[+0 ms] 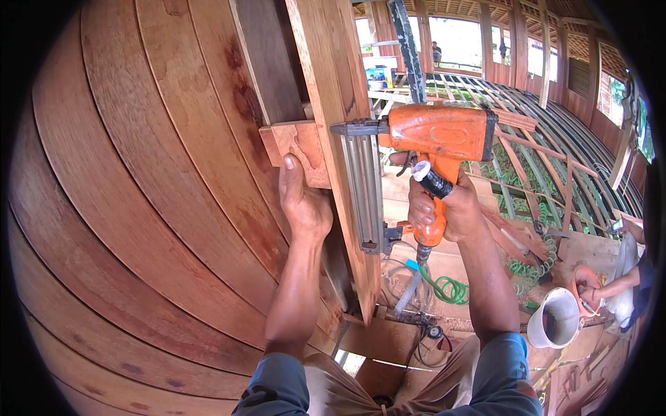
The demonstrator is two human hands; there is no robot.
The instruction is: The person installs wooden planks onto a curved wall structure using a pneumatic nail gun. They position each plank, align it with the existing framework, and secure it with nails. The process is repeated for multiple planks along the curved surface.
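My left hand (303, 204) is closed on a small reddish wooden block (300, 147). Its thumb lies on the block's face, and its other fingers are mostly hidden. The block rests against a tall wooden post (336, 76) beside the plank wall (159, 173). My right hand (454, 208) grips the handle of an orange nail gun (440, 132). The gun lies level, its metal nose at the post's right side, near the block's height. A short black-wrapped stub (434, 180) with a white end shows at my right thumb; I cannot tell what it is.
A green coiled air hose (447, 290) hangs below the gun. At the lower right stand a whitish bucket (553, 320) and an orange bucket (587, 288), with another person's hand (590, 292) at the latter. Beyond lie open floor joists (555, 132) and loose boards.
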